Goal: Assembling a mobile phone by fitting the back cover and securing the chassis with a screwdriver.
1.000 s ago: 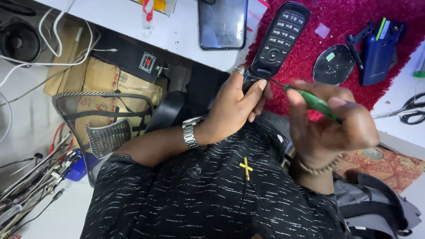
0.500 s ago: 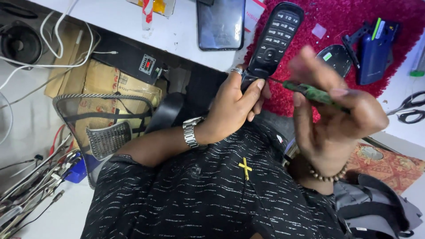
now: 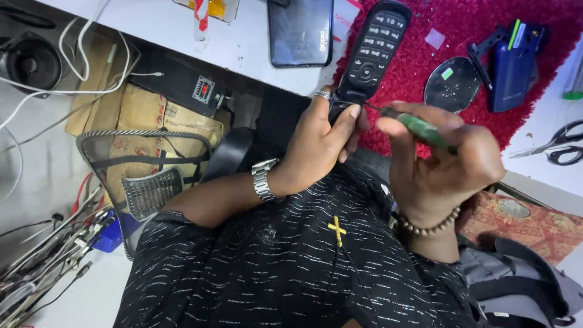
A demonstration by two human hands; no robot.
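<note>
Desk (image 3: 182, 30) space first: white top running across the upper part of the view, with a shaggy red mat (image 3: 480, 30) spread over its right side. Below the edge you can see a cardboard box (image 3: 146, 115) and a black mesh backrest (image 3: 146, 164), plus a tangle of cables (image 3: 42, 267) down in the corner.

A dark smartphone (image 3: 299, 30) lies face up on the desk just beside the mat. On the mat sit a blue gadget (image 3: 513, 67) and a black oval back cover (image 3: 452, 85), and scissors (image 3: 555, 146) lie on the white bit at the right edge.

Now the actual action. The left hand (image 3: 319, 143), wearing a metal wristwatch (image 3: 262, 179) and a ring, is wrapped around the lower half of an open black flip phone (image 3: 370, 54), whose keypad half sticks up over the mat. The right hand (image 3: 440, 164), with a bead bracelet (image 3: 428, 226), has its fingers curled tight around a green-handled screwdriver (image 3: 419, 126), and the thin tip touches the phone right near the hinge, next to the left thumb.
</note>
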